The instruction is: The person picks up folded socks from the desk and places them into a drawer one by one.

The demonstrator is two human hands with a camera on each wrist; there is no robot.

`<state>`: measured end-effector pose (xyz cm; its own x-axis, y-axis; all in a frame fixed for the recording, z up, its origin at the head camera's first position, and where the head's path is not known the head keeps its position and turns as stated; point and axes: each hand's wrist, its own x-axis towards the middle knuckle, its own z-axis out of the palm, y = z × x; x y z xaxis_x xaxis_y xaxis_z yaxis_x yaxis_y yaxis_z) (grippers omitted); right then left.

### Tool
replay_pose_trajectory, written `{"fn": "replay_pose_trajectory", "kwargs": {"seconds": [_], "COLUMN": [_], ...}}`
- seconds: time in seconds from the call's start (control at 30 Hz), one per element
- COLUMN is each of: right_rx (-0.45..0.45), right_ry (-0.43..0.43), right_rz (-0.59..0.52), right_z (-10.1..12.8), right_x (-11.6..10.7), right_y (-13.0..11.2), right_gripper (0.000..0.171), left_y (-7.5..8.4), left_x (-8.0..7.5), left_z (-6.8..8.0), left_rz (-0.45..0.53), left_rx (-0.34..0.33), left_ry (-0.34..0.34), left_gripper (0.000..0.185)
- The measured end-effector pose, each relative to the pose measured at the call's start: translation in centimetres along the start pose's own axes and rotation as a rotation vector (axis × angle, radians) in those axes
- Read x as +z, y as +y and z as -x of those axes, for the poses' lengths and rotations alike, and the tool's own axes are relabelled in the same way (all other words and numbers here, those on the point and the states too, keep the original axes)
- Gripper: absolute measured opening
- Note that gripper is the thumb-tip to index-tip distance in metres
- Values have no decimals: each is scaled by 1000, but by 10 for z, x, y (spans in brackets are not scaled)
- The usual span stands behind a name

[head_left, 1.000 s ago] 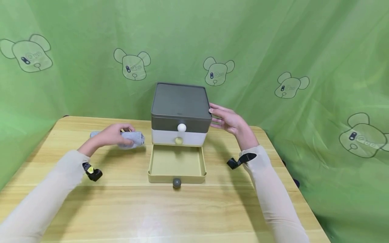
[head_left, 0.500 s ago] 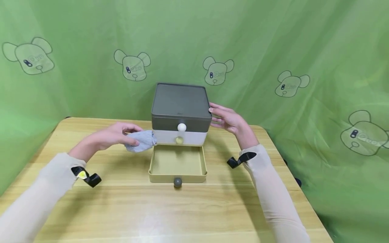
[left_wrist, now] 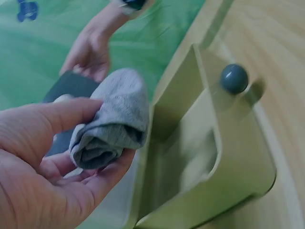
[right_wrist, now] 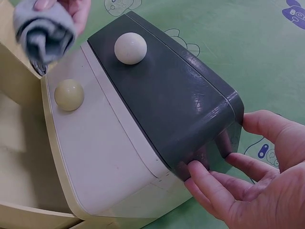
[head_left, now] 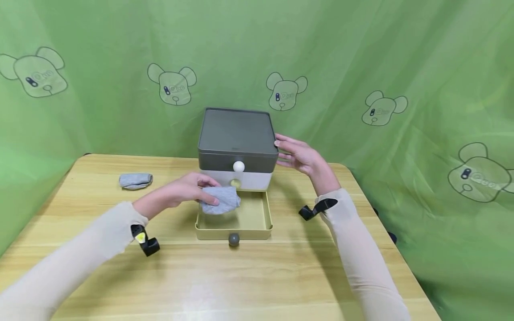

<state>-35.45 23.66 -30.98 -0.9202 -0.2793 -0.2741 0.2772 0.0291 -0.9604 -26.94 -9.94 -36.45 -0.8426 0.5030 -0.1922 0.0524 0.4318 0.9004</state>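
Note:
My left hand (head_left: 182,191) pinches a rolled grey cloth (head_left: 221,199) between thumb and fingers. It holds the cloth above the pulled-out beige bottom drawer (head_left: 257,214). The left wrist view shows the roll's folded end and, beside it, the drawer with its dark round knob (left_wrist: 234,78). My right hand (head_left: 301,157) touches the right side of the small drawer unit (head_left: 237,131) with extended fingers. In the right wrist view, those fingertips lie against the dark top section (right_wrist: 167,95). The white middle drawer (right_wrist: 102,148) is pushed in.
A second rolled grey cloth (head_left: 135,180) lies on the wooden table (head_left: 225,281), left of the drawer unit. Behind the table hangs a green curtain (head_left: 233,44) with bear-head prints.
My left hand has carried the cloth rightward from the table to above the bottom drawer. The second cloth, partly covered by the hand before, is now in full sight. My right hand stays put.

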Motion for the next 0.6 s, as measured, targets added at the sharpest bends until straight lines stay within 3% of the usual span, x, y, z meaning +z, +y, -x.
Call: {"fn": "replay_pose_trajectory", "kwargs": {"seconds": [0.4,0.6], "right_rx": [-7,-1], "right_ry": [-7,-7], "right_rz": [13,6], "right_z": [1,0], "right_x": [1,1], "right_y": [-3,-1], "right_gripper": [60,60], "left_y": [5,3], "left_x": [49,66], "left_z": [-37,-46], "left_rz": [212,262], "left_rx": [-203,-230], "left_ry": [2,-23], "left_gripper": [50,52]}}
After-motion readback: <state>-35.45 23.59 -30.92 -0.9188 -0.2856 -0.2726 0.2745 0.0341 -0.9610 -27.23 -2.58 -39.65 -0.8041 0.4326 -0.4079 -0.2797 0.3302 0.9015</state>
